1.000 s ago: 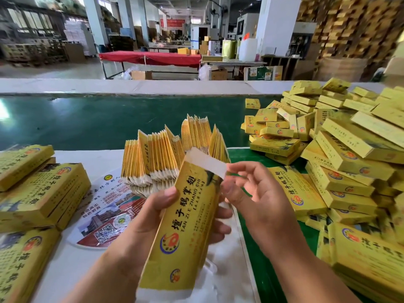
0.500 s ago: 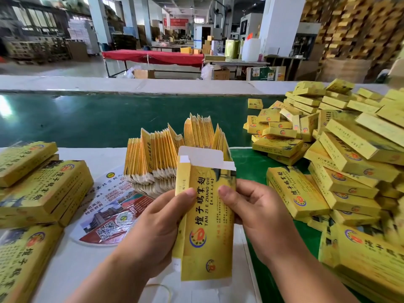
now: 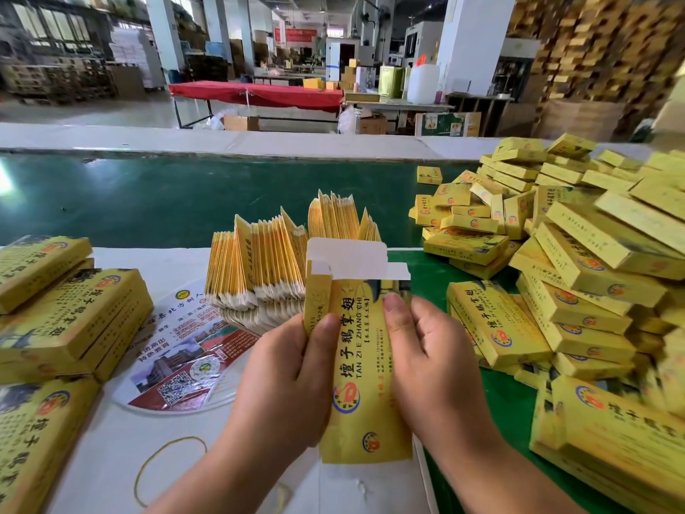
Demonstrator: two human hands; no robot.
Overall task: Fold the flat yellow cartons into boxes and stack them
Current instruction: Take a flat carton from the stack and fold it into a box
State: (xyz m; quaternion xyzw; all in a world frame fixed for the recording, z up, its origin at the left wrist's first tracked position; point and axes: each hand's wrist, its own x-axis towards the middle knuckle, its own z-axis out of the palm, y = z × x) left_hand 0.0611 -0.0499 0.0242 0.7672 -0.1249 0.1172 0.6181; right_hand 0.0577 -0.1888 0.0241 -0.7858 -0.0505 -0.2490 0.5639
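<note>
Both hands hold one yellow carton (image 3: 365,369) upright at the middle of the view, just above the desk (image 3: 111,458). The left hand (image 3: 285,380) has its fingers clamped on the carton's left edge, thumb on the printed face. The right hand (image 3: 433,369) has its fingers clamped on the right edge, thumb pressed near the top. The carton's white top flaps (image 3: 344,257) stand open.

Directly behind it, at 12 o'clock, a fanned bundle of flat cartons (image 3: 281,261) stands on edge, just beyond the flaps. At 3 o'clock a loose heap of folded boxes (image 3: 578,261) crowds the green mat close to the right hand. At 9 o'clock lie stacked boxes (image 3: 63,320). Between them and the left hand lies a round printed leaflet (image 3: 178,350), and at 7 o'clock a rubber band (image 3: 163,461).
</note>
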